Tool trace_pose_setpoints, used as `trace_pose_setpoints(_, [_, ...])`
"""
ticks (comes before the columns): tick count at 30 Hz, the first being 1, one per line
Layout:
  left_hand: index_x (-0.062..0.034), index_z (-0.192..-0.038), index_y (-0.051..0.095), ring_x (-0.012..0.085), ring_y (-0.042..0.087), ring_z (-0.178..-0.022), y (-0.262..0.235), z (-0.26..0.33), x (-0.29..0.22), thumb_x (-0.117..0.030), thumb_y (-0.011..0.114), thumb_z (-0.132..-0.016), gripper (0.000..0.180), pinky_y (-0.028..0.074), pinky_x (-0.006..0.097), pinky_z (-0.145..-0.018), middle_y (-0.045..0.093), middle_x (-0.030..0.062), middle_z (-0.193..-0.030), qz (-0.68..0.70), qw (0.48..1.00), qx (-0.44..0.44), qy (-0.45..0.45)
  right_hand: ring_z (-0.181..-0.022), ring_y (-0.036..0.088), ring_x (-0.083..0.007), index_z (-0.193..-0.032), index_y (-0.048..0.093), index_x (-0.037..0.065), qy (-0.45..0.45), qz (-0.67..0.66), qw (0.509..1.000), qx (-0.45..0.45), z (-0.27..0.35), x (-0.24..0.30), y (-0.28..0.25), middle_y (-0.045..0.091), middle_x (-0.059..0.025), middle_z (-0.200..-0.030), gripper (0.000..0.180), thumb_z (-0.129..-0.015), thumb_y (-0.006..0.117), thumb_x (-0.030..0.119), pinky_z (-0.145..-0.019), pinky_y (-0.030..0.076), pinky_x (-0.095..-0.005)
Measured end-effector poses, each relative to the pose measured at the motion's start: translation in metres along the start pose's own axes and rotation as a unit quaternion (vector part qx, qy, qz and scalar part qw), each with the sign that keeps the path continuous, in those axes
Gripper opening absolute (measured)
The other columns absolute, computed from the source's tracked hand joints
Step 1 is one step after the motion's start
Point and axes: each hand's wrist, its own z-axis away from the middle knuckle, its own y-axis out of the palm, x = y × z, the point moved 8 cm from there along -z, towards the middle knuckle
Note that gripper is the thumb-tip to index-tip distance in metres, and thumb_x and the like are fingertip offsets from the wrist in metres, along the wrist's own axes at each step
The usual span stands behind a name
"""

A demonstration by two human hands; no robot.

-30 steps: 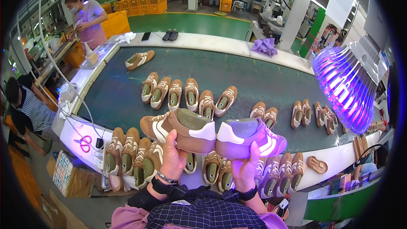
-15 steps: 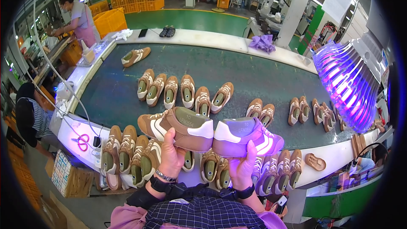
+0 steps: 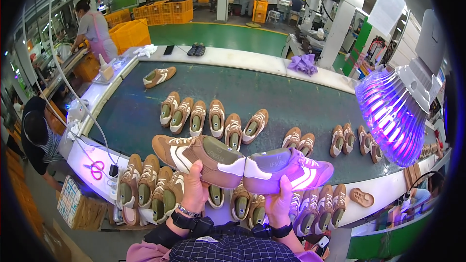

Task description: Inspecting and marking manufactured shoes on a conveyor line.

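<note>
My left hand grips a tan sneaker with white stripes and a white heel, toe pointing left. My right hand grips its twin, a second sneaker, toe pointing right and tinted purple by the lamp. The two heels meet in the middle, above the near edge of the dark green conveyor belt. Each wrist wears a dark band. Below the held pair, a row of matching shoes stands along the white near ledge.
A purple-glowing lamp hangs at the right. More tan sneakers lie in rows on the belt, one alone at the far left. Pink scissors lie on the left ledge. One person works far left; another sits near left.
Both hands still hold the sneakers heel to heel. The pair sits slightly lower and more level in view; the head has shifted a little, bringing the lamp closer at the right.
</note>
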Motion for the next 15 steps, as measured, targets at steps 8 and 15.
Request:
trace_pose_setpoints(8, [-0.0044,-0.126,0.045,0.0202,0.057,-0.106,-0.008,-0.004,-0.007,-0.019,0.057,-0.088,0.042,0.047,0.037,-0.093,0.055,0.0071,-0.12,-0.01,1.0,-0.01,0.003,-0.107,0.058,-0.0219,-0.127,0.045,0.004,-0.012,0.024,1.0,0.012,-0.006,0.0,0.005,0.057,-0.0085,-0.118,0.049,-0.088,0.058,0.031,-0.094,0.046,-0.0387])
trace_pose_setpoints(15, [-0.0027,-0.126,0.048,0.0265,0.058,-0.105,-0.022,-0.057,-0.064,-0.039,0.051,-0.088,0.053,0.048,0.043,-0.09,0.059,0.0131,-0.116,0.103,0.993,0.026,-0.05,-0.114,0.052,-0.0276,-0.133,0.038,0.003,0.067,0.033,0.996,0.053,0.001,-0.001,0.013,0.052,-0.0141,-0.125,0.068,-0.08,0.055,0.043,-0.101,0.039,-0.0399])
